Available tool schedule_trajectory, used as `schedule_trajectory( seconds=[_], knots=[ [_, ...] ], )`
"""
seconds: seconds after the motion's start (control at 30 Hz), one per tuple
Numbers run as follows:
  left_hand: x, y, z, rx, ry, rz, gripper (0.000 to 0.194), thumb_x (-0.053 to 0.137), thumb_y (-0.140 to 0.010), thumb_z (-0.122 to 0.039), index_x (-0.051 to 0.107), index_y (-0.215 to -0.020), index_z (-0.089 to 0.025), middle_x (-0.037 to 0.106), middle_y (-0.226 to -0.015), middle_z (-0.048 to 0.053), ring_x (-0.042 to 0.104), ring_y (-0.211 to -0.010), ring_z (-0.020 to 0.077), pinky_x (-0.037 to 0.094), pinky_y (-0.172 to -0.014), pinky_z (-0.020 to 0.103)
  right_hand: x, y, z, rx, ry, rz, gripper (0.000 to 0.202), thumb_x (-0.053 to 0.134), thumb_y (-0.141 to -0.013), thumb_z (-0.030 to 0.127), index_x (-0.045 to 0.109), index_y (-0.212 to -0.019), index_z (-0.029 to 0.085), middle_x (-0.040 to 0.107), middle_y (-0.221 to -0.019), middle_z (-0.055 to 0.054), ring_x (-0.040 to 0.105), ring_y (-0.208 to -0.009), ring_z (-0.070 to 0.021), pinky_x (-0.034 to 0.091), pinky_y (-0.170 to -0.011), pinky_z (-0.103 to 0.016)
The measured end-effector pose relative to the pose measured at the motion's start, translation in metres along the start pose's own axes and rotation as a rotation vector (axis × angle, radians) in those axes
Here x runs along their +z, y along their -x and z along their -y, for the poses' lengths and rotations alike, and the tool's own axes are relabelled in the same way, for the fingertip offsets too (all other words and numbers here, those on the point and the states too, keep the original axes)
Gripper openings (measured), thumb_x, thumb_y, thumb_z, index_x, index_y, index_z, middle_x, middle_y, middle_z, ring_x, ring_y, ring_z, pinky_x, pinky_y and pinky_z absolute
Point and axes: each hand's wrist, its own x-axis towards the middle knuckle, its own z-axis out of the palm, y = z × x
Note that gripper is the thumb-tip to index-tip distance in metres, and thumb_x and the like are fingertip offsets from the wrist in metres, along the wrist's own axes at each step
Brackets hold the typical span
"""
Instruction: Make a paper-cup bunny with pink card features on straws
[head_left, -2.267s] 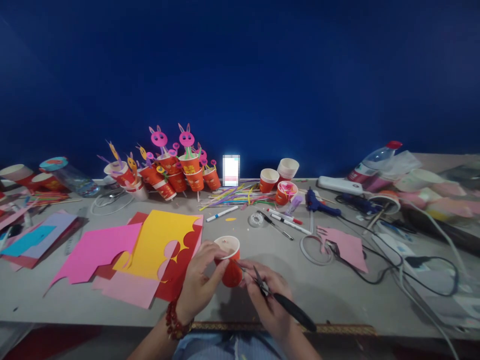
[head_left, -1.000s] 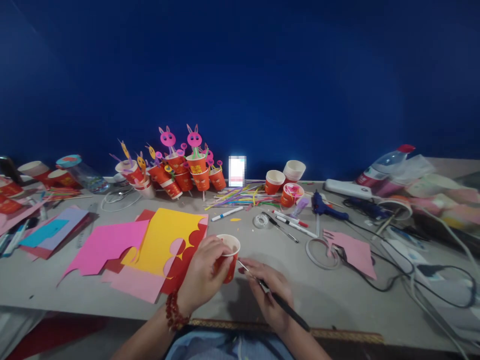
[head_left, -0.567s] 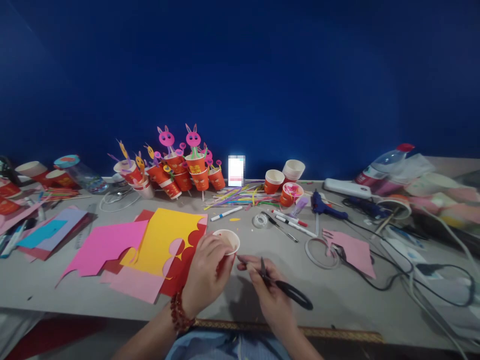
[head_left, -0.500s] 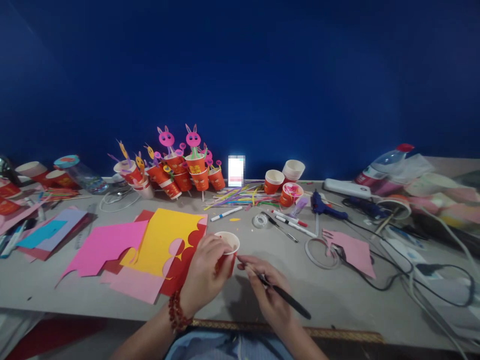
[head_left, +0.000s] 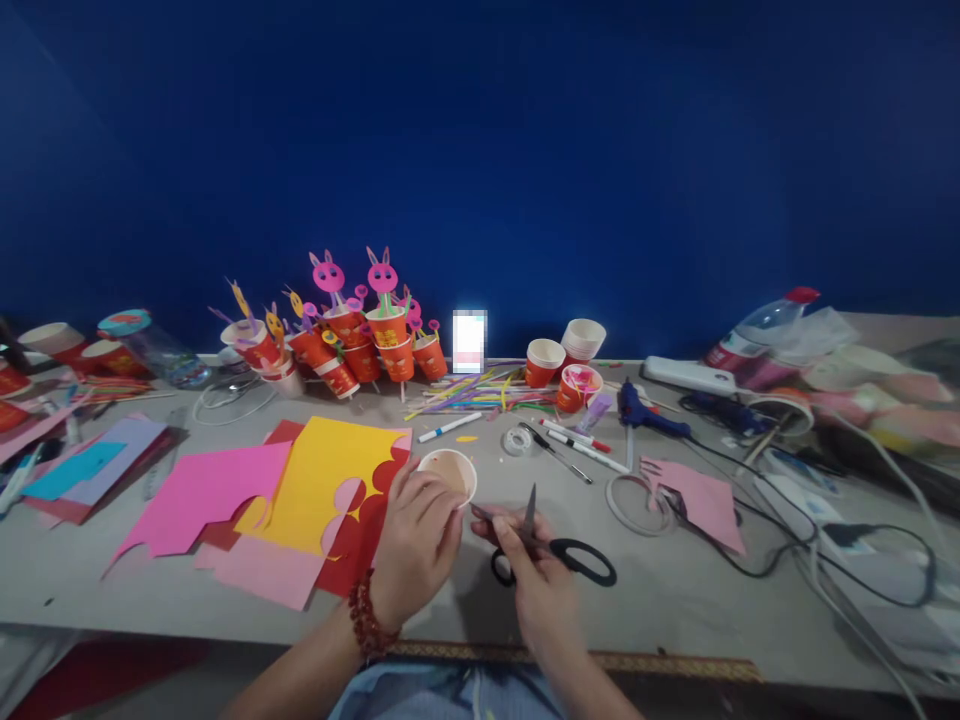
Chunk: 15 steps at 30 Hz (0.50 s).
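Note:
My left hand [head_left: 421, 530] is wrapped round a paper cup [head_left: 450, 472], whose white rim and pale inside face up toward me. My right hand [head_left: 529, 560] grips a pair of black-handled scissors [head_left: 581, 562] near the pivot. The blades are spread: one points up, the other points left, its tip close to the cup's side. Whether that tip touches the cup I cannot tell. Left of the cup lie sheets of yellow paper [head_left: 337, 450], pink paper [head_left: 210, 490] and red paper with round cut-outs.
Red cups with rabbit figures [head_left: 382, 275] stand at the back left. Thin coloured sticks [head_left: 480, 392], a tape roll [head_left: 517, 440] and markers [head_left: 585, 445] lie beyond my hands. To the right are a blue glue gun [head_left: 649, 412], cables and a plastic bottle [head_left: 757, 330].
The scissors have turned in my right hand, and their blades and handles now stand apart. My left hand has tilted the cup so that more of its inside shows.

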Motion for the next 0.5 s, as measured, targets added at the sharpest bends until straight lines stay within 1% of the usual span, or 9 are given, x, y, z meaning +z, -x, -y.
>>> schedule_trajectory(
  seconds=[0.03,0.1,0.2,0.27,0.33,0.4,0.43,0.5],
  knots=[
    [-0.001,-0.001,0.001,-0.037,0.039,0.008,0.014,0.055,-0.091,-0.009,0.061,-0.097,-0.020,0.070,-0.093,0.004,0.060,-0.096,0.0216,0.038,-0.107,0.050,-0.002,-0.001,0.000,-0.063,0.067,0.033,0.017,0.066,-0.090,0.035,0.073,-0.095,0.022,0.079,-0.095,-0.008,0.076,-0.085,-0.0243,0.061,-0.079,-0.034],
    [-0.002,-0.002,0.004,-0.123,0.134,0.050,0.010,0.056,-0.092,-0.013,0.061,-0.093,-0.021,0.069,-0.093,0.004,0.061,-0.096,0.0211,0.044,-0.101,0.045,-0.008,-0.004,0.002,-0.261,0.247,0.132,0.012,0.063,-0.091,0.027,0.074,-0.093,0.024,0.079,-0.100,-0.008,0.075,-0.094,-0.0245,0.059,-0.082,-0.033],
    [-0.006,-0.004,0.008,-0.231,0.261,0.117,0.008,0.056,-0.094,-0.018,0.062,-0.090,-0.022,0.068,-0.093,0.004,0.061,-0.095,0.0206,0.050,-0.090,0.037,-0.016,-0.011,0.007,-0.555,0.439,0.261,0.021,0.059,-0.090,0.013,0.073,-0.097,0.026,0.078,-0.104,-0.006,0.074,-0.099,-0.0216,0.057,-0.089,-0.031],
    [-0.007,-0.004,0.010,-0.271,0.310,0.140,0.009,0.055,-0.094,-0.020,0.062,-0.089,-0.022,0.067,-0.092,0.004,0.062,-0.093,0.0199,0.051,-0.084,0.033,-0.019,-0.015,0.010,-0.673,0.480,0.328,0.027,0.057,-0.088,0.007,0.070,-0.103,0.027,0.078,-0.106,-0.005,0.074,-0.098,-0.0199,0.057,-0.089,-0.029],
    [-0.008,-0.005,0.011,-0.296,0.336,0.157,0.009,0.055,-0.094,-0.020,0.062,-0.088,-0.022,0.067,-0.090,0.003,0.062,-0.089,0.0187,0.051,-0.080,0.031,-0.020,-0.019,0.014,-0.746,0.506,0.378,0.031,0.057,-0.087,0.005,0.069,-0.105,0.026,0.078,-0.106,-0.006,0.075,-0.097,-0.0192,0.058,-0.085,-0.028],
    [-0.009,-0.005,0.011,-0.306,0.334,0.159,0.009,0.055,-0.094,-0.020,0.062,-0.089,-0.022,0.066,-0.089,0.003,0.063,-0.086,0.0181,0.051,-0.077,0.030,-0.020,-0.020,0.016,-0.781,0.518,0.407,0.032,0.056,-0.085,0.003,0.068,-0.105,0.026,0.078,-0.107,-0.006,0.075,-0.095,-0.0191,0.058,-0.082,-0.027],
    [-0.008,-0.005,0.011,-0.299,0.322,0.156,0.009,0.055,-0.094,-0.019,0.062,-0.089,-0.022,0.067,-0.089,0.003,0.063,-0.086,0.0182,0.051,-0.077,0.030,-0.020,-0.020,0.016,-0.778,0.511,0.404,0.032,0.056,-0.085,0.004,0.068,-0.104,0.026,0.078,-0.106,-0.006,0.075,-0.094,-0.0190,0.058,-0.082,-0.027],
    [-0.007,-0.005,0.009,-0.255,0.279,0.133,0.008,0.056,-0.094,-0.019,0.062,-0.091,-0.022,0.068,-0.091,0.003,0.063,-0.090,0.0193,0.051,-0.082,0.032,-0.019,-0.018,0.015,-0.734,0.474,0.374,0.029,0.057,-0.087,0.005,0.070,-0.103,0.026,0.078,-0.105,-0.006,0.075,-0.095,-0.0195,0.058,-0.084,-0.028]
  ],
)
